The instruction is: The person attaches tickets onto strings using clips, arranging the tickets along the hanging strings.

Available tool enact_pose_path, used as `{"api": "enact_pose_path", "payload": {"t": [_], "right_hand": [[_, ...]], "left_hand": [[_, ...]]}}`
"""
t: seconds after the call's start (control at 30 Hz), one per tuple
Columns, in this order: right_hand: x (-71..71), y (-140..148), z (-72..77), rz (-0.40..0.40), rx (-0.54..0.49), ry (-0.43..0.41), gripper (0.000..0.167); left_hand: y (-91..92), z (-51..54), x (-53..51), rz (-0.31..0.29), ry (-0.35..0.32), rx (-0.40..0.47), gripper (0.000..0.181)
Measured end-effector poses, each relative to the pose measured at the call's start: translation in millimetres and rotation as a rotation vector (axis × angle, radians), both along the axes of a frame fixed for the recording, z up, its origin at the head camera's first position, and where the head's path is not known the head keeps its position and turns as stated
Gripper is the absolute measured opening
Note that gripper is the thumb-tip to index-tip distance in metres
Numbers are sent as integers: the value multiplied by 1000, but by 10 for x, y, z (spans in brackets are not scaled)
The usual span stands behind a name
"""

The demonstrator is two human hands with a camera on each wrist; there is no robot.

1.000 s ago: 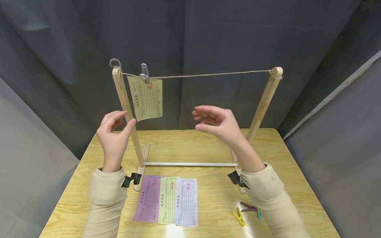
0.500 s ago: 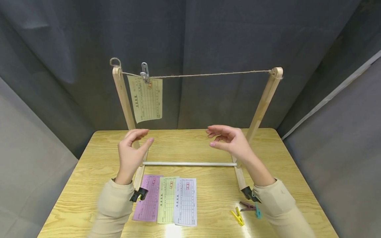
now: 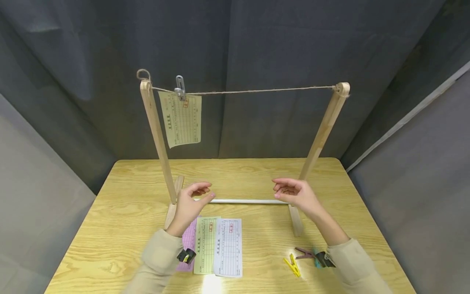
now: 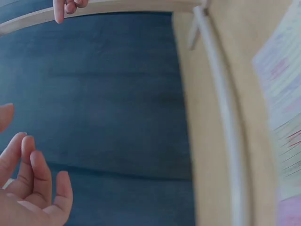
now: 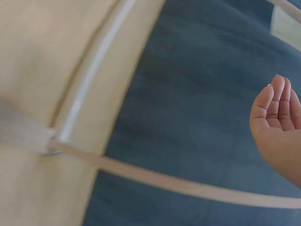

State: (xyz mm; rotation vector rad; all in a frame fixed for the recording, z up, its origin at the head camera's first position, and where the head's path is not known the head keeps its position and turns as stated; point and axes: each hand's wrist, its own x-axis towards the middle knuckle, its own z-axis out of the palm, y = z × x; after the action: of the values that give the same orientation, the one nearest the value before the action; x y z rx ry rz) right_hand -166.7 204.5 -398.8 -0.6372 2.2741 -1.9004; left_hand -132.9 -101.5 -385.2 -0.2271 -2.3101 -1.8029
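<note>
Toward the near side of a yellow wood-grain table (image 3: 95, 228), a purple printed slip (image 3: 189, 237), a pale-green printed slip (image 3: 206, 249) and a white printed slip (image 3: 228, 249) lie overlapped, long axes pointing away from the person, the white one's right edge exposed. Bare tabletop separates them from yellow plastic (image 3: 292, 266), dark-purple and teal clothespins at right. Just beyond the slips hovers the nearer left hand (image 3: 190, 206); the right hand (image 3: 299, 195) hangs well apart. Both hold nothing, fingers loosely curved. Farther off, a gray clothespin (image 3: 180, 87) grips a pale-yellow printed slip (image 3: 185, 122) on brown twine (image 3: 249, 91) stretching rightward.
</note>
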Motion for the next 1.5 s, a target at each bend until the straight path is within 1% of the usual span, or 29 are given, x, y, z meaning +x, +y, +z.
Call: {"api": "enact_pose_path", "payload": {"t": [0.03,0.2,0.23,0.27,0.3,0.33,0.4,0.47,0.53,0.57,0.63,0.77,0.87,0.93,1.1,1.2,1.33,1.4,1.5], "right_hand": [[12,36,-56,-7,14,-18,38],[92,200,-313,-40,87,-106,40],[116,229,-353,-43,99,-119,40],[141,260,-395,-45,113,-129,41],[164,290,-436,-47,122,-138,41],[184,320,-484,-47,124,-146,41],[228,379,-577,-52,139,-157,42],[264,443,-692,-65,164,-160,42],[305,504,-803,-71,201,-155,42],[331,533,-848,-71,227,-147,42],[387,595,-929,-67,272,-139,41],[495,689,-1044,-77,339,-109,37],[543,752,-1148,-91,372,-80,37],[568,795,-1214,-88,375,-75,38],[622,888,-1355,-52,369,-101,41],[651,916,-1413,-26,394,-98,44],[677,935,-1457,-3,428,-78,47],[683,939,-1479,1,452,-74,47],[686,952,-1520,14,473,-85,48]], "left_hand": [[10,-87,-24,-12,-34,-5,23],[28,-580,-141,-61,-156,-34,27],[26,-669,-159,-76,-179,-41,29],[26,-738,-167,-94,-189,-49,30],[31,-793,-169,-112,-206,-60,31],[38,-823,-167,-134,-225,-70,32],[46,-824,-140,-183,-237,-80,33],[45,-909,-143,-213,-234,-93,34],[48,-986,-147,-234,-245,-117,35],[48,-1044,-154,-243,-240,-130,36],[47,-1211,-195,-256,-241,-158,39],[44,-1343,-237,-301,-250,-202,44],[30,-1417,-271,-322,-269,-219,44],[26,-1461,-291,-338,-281,-233,45],[42,-1540,-341,-373,-288,-279,47],[62,-1580,-365,-368,-286,-318,47],[82,-1626,-384,-349,-290,-368,46],[83,-1636,-383,-343,-292,-385,45],[74,-1642,-375,-324,-314,-400,45]]}}
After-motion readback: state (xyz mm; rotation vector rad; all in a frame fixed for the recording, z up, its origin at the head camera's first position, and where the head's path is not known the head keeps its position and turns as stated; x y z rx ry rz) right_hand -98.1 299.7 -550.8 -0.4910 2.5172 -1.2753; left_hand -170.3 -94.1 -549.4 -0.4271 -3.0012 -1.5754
